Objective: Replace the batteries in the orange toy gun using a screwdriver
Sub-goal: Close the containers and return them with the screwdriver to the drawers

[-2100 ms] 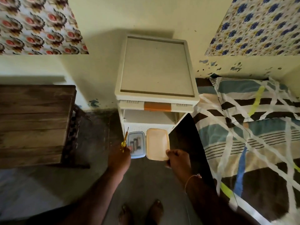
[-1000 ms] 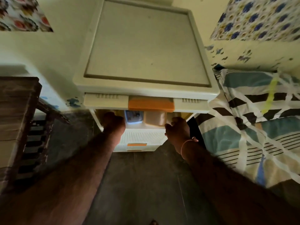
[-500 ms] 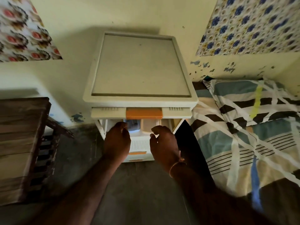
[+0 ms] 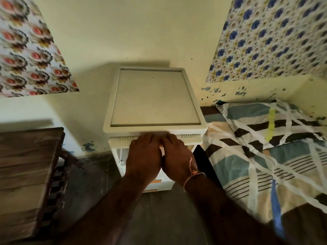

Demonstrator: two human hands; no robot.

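The orange toy gun, the screwdriver and the batteries are not in sight. My left hand (image 4: 144, 152) and my right hand (image 4: 177, 156) lie side by side, backs up, against the front of the top drawer (image 4: 192, 138) of a white plastic drawer unit (image 4: 154, 96). They cover the middle of the drawer front, where the orange handle is. My fingertips are motion-blurred at the drawer's upper edge, so their curl is unclear. The open slot below the top drawer is mostly hidden behind my hands. A lower drawer with an orange handle (image 4: 155, 181) shows under my wrists.
A dark wooden bench (image 4: 26, 165) stands to the left of the unit. A bed with a striped cover (image 4: 265, 174) and a pillow (image 4: 274, 124) lies close on the right. The unit stands against a yellow wall, with dark floor (image 4: 92, 174) in front.
My left hand held a screwdriver and my right an open plastic box. Both hands carried them into the slot under the top drawer, came out empty and moved up onto that drawer's front.
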